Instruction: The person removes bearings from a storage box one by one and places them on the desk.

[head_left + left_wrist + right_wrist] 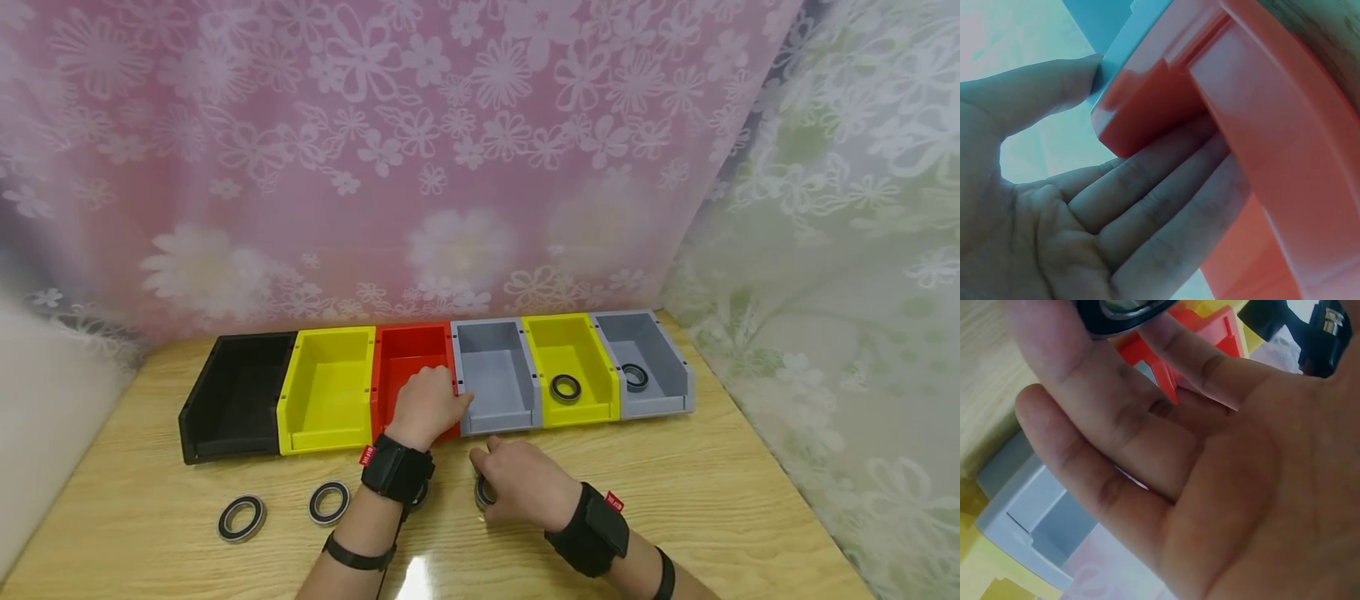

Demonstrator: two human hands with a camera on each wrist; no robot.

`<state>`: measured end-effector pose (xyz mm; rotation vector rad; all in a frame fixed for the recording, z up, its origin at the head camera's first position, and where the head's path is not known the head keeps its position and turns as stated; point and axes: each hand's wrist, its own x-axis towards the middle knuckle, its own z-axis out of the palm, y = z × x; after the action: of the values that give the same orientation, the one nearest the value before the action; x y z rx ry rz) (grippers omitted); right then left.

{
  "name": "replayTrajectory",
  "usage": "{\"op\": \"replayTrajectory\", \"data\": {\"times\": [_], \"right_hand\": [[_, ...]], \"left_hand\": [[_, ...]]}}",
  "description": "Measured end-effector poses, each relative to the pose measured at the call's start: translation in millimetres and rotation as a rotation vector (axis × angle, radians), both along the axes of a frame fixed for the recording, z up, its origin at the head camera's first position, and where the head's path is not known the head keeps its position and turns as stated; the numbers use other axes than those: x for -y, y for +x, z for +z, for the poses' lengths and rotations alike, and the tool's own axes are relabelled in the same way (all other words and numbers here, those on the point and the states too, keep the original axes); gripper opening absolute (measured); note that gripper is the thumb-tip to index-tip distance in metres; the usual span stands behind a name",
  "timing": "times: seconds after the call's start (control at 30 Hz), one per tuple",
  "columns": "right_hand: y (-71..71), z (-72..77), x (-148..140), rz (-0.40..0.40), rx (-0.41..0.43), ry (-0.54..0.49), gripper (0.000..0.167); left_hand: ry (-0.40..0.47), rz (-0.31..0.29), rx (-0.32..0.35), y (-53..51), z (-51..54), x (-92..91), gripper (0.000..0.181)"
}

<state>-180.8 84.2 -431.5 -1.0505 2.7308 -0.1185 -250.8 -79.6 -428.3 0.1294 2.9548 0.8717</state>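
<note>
One bare right hand (528, 485) in the head view is pinching a black-and-silver metal ring (481, 496) near the left grey plastic bin (491, 375); the left hand (426, 407) is touching the red plastic bin (408, 342). The left wrist view is showing straight fingers (1160, 200) side by side; the right wrist view, fingers clamping the ring.

White letters stand on the red tags at ten o'clock on the left wristband (397, 469) and at one o'clock on the right wristband (588, 531), too small to read.
</note>
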Motion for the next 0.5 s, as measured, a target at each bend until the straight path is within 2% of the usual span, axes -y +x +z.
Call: {"op": "replayTrajectory", "data": {"times": [0.5], "right_hand": [[0.2,-8.3,6.6,-0.019,-0.013,0.034,0.047]], "left_hand": [[0.001,0.004,-0.016,0.7,1.2,0.7,0.038]]}}
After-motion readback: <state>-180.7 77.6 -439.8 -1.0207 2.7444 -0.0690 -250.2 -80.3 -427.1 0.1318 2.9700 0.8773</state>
